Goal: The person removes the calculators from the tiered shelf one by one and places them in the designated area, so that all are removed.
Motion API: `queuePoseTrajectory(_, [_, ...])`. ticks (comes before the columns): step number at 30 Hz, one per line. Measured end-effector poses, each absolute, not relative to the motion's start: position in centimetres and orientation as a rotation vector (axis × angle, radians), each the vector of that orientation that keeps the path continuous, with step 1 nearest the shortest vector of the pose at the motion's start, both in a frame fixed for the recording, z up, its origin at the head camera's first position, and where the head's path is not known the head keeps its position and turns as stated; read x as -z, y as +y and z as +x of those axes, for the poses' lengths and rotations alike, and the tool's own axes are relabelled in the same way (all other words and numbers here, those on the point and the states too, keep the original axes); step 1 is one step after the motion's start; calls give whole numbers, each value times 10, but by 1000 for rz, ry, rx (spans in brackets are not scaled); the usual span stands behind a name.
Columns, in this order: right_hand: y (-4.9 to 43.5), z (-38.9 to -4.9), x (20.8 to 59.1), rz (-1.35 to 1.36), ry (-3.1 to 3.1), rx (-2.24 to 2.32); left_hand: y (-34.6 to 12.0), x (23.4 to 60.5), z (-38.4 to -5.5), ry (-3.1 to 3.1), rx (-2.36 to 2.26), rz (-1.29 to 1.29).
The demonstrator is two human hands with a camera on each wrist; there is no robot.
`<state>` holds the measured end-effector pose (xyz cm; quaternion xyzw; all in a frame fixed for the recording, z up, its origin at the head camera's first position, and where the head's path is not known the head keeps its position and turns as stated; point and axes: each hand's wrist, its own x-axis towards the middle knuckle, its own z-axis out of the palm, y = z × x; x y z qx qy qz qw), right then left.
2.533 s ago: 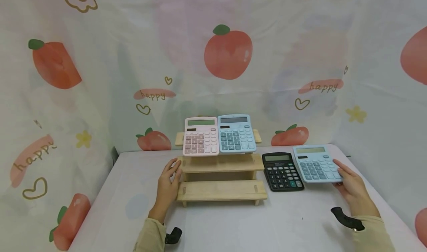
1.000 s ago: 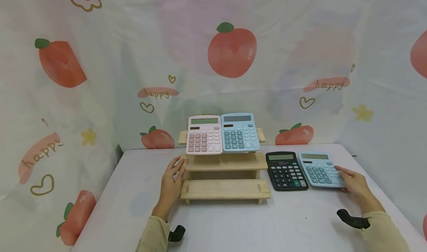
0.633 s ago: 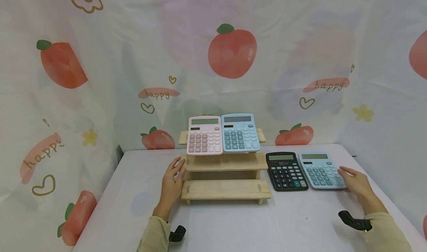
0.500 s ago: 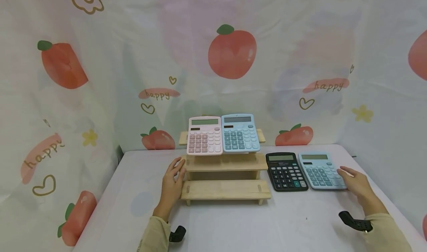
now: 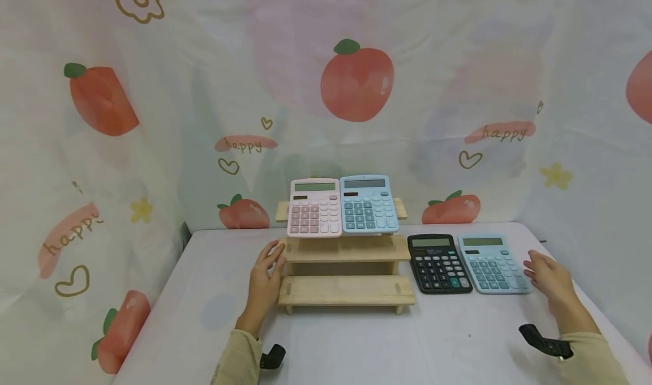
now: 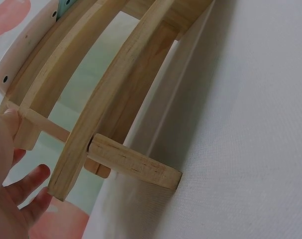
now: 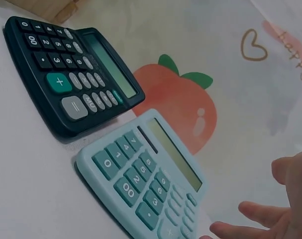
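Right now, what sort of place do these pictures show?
Probably a staged filming corner: a fruit-print backdrop surrounds three sides of a white-topped table, which holds a tiered wooden rack and desktop calculators.

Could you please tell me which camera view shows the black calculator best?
The right wrist view: the black calculator appears whole and large there, with most key labels readable. The head view also shows it whole, but smaller, between the wooden rack and the lower blue calculator. The left wrist view does not show it.
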<state>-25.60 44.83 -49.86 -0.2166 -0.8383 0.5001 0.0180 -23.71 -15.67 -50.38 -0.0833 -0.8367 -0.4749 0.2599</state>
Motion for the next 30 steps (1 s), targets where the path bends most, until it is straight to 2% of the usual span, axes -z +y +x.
queuePoseTrajectory(10, [465, -287, 548, -662, -2502, -1543, -155, 503, -236, -2277, 1283, -224])
queuePoseTrajectory(15, [432, -276, 519, -655, -2478, -1516, -155, 501, -236, -2276, 1308, -199])
queuePoseTrajectory(22, [370, -245, 466, -488, -2491, -1521, -156, 500, -235, -2263, 1293, -235])
queuePoseTrajectory(30, [339, -238, 444, -273, -2573, -1429, -156, 503, -236, -2273, 1335, -207])
